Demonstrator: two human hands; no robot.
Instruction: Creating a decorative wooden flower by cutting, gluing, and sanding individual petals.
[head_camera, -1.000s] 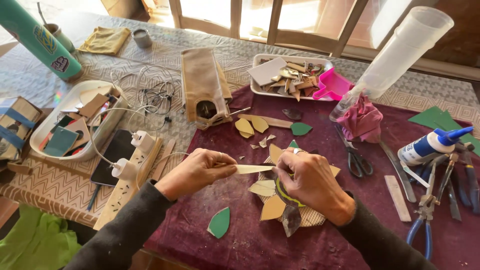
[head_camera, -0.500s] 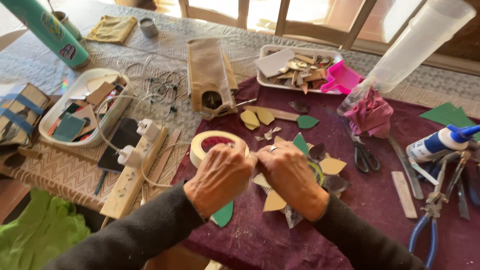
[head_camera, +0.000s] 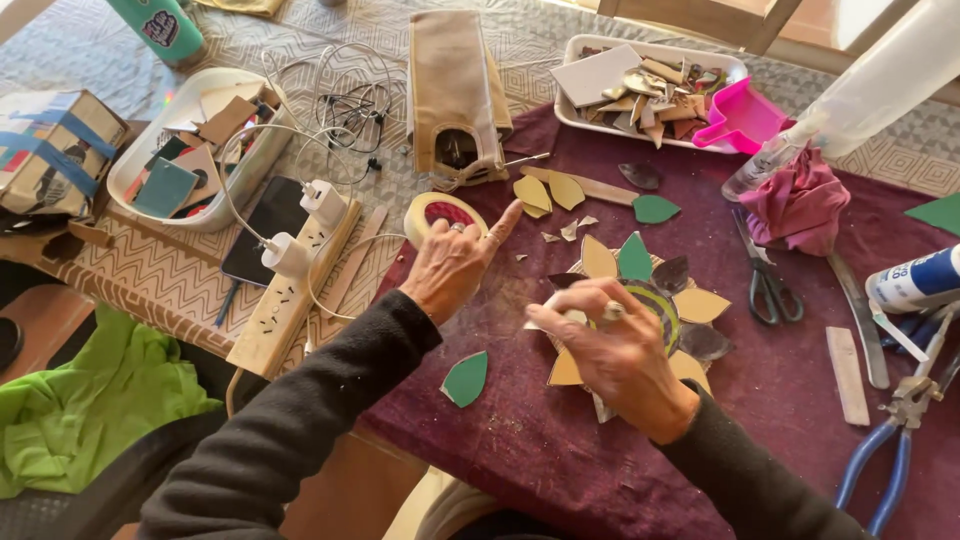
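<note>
On the maroon cloth (head_camera: 780, 400) lies a flower-shaped piece (head_camera: 655, 300) with yellow, green and dark petals around a striped centre. My right hand (head_camera: 620, 360) rests on its left side, fingertips pinching a small pale strip (head_camera: 545, 312) at the flower's edge. My left hand (head_camera: 455, 265) lies to the left, against the lower rim of a tape roll (head_camera: 440, 212). Its index finger is stretched out toward the loose yellow petals (head_camera: 548, 190); whether it grips the roll is unclear. A loose green leaf piece (head_camera: 465, 378) lies near my left forearm.
Black scissors (head_camera: 765, 285), a wooden stick (head_camera: 848, 375), blue-handled pliers (head_camera: 890, 460) and a glue bottle (head_camera: 915, 280) lie to the right. A white tray of scraps (head_camera: 600, 75) and a pink scoop (head_camera: 740, 115) stand behind. A power strip (head_camera: 290, 290), phone (head_camera: 262, 232) and cables lie at the left.
The view has moved closer. My left hand has left the right hand and gone up to the tape roll, index finger now extended. My right hand stays on the flower.
</note>
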